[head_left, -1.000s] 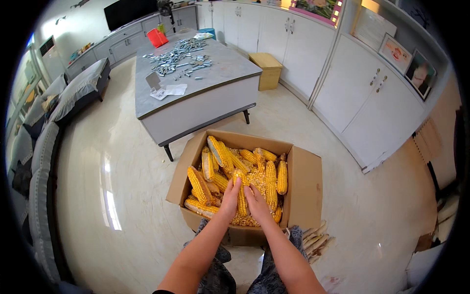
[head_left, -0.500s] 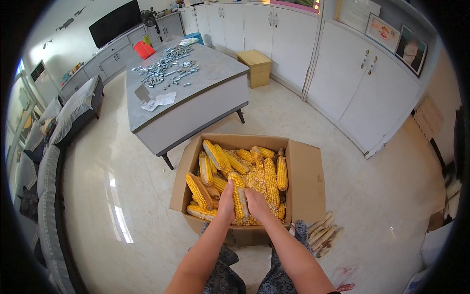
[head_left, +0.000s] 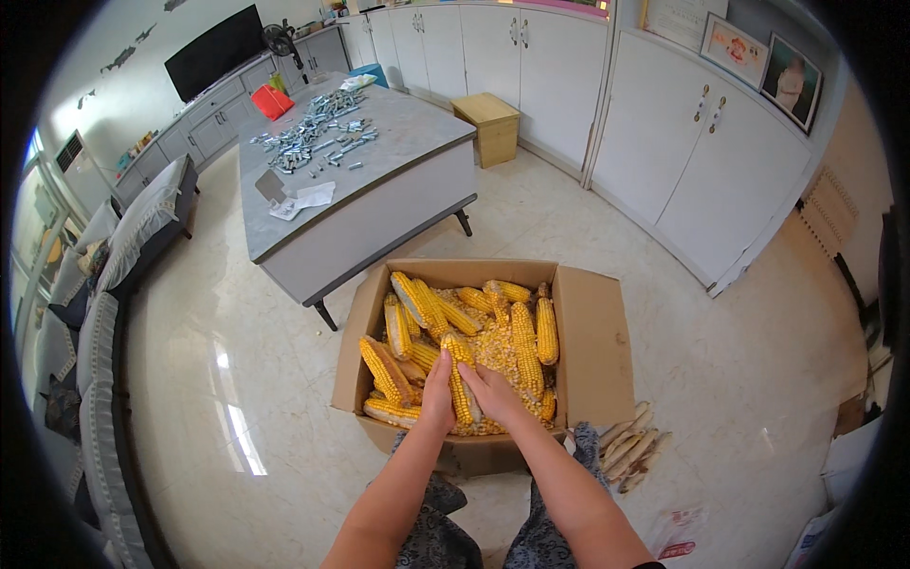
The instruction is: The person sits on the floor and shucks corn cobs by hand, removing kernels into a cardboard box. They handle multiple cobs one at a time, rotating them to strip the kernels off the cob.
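Observation:
Over the near part of an open cardboard box (head_left: 592, 341), both my hands are closed on a yellow ear of corn (head_left: 459, 353) held nearly upright. My left hand (head_left: 438, 398) wraps its left side. From the right, my right hand (head_left: 490, 391) presses on it, thumb across the kernels. A pale, kernel-free strip shows beside the right fingers; whether it is the ear's bare side or a separate cob, I cannot tell. Several more ears (head_left: 526, 349) lie around it in the box, on a layer of loose kernels (head_left: 493, 346).
Pale bare cobs (head_left: 633, 446) lie on the floor right of the box, near a clear plastic bag (head_left: 678, 531). Beyond the box stands a grey table (head_left: 379, 171) with many small metal parts (head_left: 313, 133). A sofa (head_left: 95, 398) lines the left; white cabinets (head_left: 654, 142) stand right.
My right hand has slid up and left over the ear, covering much of the pale strip that showed before. The left hand stays around the ear. The view has shifted slightly.

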### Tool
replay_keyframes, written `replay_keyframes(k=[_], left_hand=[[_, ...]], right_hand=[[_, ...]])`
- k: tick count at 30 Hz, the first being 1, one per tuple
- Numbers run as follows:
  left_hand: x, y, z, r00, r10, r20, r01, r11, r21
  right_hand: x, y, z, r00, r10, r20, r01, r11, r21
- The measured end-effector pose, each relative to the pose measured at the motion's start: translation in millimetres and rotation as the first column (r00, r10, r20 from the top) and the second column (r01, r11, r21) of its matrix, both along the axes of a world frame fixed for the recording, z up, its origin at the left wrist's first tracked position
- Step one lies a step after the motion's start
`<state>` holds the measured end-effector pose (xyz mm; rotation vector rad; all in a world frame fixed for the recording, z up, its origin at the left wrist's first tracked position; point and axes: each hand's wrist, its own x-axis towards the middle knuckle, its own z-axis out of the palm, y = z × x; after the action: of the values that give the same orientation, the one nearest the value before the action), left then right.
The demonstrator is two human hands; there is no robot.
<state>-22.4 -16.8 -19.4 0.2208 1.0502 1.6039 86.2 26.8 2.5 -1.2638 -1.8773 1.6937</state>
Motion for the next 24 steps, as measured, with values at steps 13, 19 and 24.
replay_keyframes(k=[13, 19, 24], left_hand=[[0.1, -2.1, 10.2, 0.999, 0.010, -0.048, -0.011, 1.000, -0.008], [4.3, -2.0, 6.6, 0.999, 0.006, 0.034, -0.006, 1.000, 0.023], [-2.1, -2.8, 5.3, 0.998, 0.018, 0.068, -0.020, 1.000, 0.017]], right_hand=[[-4.2, -3.8, -1.4, 0.973, -0.160, -0.164, 0.146, 0.984, -0.099], [-11.0, -4.3, -1.1, 0.941, -0.177, -0.287, 0.142, 0.980, -0.140], [-12.5, -2.6, -20.2, 0.908, -0.114, -0.403, 0.043, 0.983, -0.181]])
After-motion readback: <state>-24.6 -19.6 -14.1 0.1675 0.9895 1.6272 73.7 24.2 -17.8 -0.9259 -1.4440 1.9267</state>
